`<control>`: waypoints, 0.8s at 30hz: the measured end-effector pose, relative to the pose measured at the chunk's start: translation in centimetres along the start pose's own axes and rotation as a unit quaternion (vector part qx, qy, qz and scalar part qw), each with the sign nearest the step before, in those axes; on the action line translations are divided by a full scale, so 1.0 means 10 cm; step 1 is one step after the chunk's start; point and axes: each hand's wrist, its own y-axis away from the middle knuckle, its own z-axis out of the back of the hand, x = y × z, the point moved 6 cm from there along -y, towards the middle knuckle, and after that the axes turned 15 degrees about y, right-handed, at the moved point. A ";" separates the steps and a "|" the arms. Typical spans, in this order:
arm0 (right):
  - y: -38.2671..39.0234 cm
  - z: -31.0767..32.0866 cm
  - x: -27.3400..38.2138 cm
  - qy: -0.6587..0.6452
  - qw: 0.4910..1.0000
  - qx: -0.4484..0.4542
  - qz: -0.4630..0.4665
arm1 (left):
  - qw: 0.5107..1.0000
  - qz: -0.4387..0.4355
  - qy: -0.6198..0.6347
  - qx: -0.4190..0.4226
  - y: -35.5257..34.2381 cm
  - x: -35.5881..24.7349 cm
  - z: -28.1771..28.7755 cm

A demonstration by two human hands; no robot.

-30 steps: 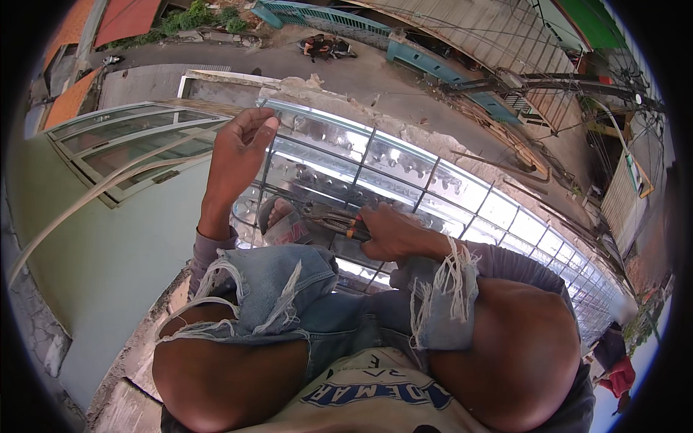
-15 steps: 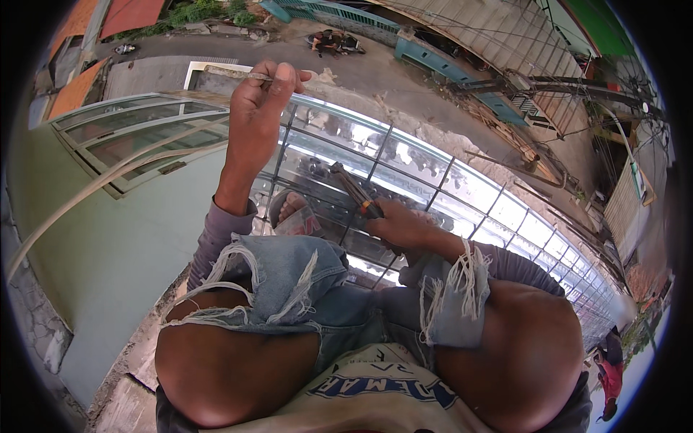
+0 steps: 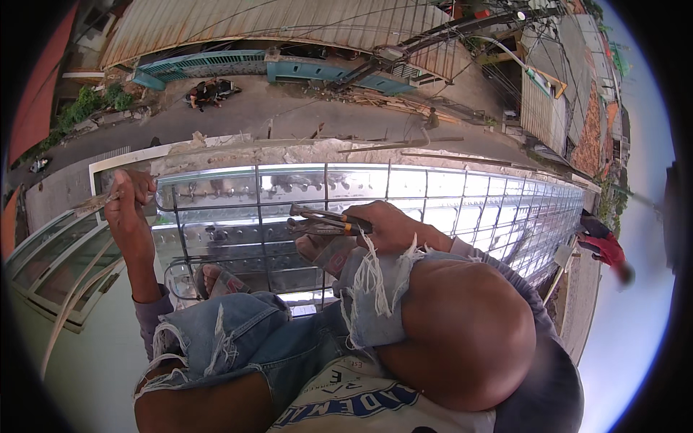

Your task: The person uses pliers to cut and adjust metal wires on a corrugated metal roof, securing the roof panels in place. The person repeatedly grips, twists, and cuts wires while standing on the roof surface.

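My left hand (image 3: 131, 202) is raised at the far left with its fingers pinched closed. A thin grey-brown strip (image 3: 92, 206) sticks out of it to the left; its material is unclear. In my right hand (image 3: 390, 220), near the middle, are pincers (image 3: 317, 221) with orange and black handles, jaws pointing left. They hover over a grid of dark steel bars (image 3: 326, 191), which lies above shiny ribbed metal decking (image 3: 289, 182). Below the left hand, the grid ends in bent, rounded bar corners. My sandalled feet (image 3: 323, 249) rest on the grid, partly hidden by my knees.
A rough concrete edge (image 3: 289, 150) borders the decking, with a street (image 3: 253, 108) far below holding a parked motorcycle (image 3: 211, 92). Overhead cables and a pole (image 3: 433, 40) cross beyond. Window frames (image 3: 61, 263) stand at left; another person in red (image 3: 600, 244) is at the far right.
My view has swung to the right, so the street and grid sit further left. Both hands keep their holds; the pincers now point left rather than up and left.
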 end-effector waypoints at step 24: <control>2.47 -1.31 -1.28 0.043 0.870 -0.358 -0.336 | 0.924 0.128 -0.352 0.079 -0.06 -0.34 0.01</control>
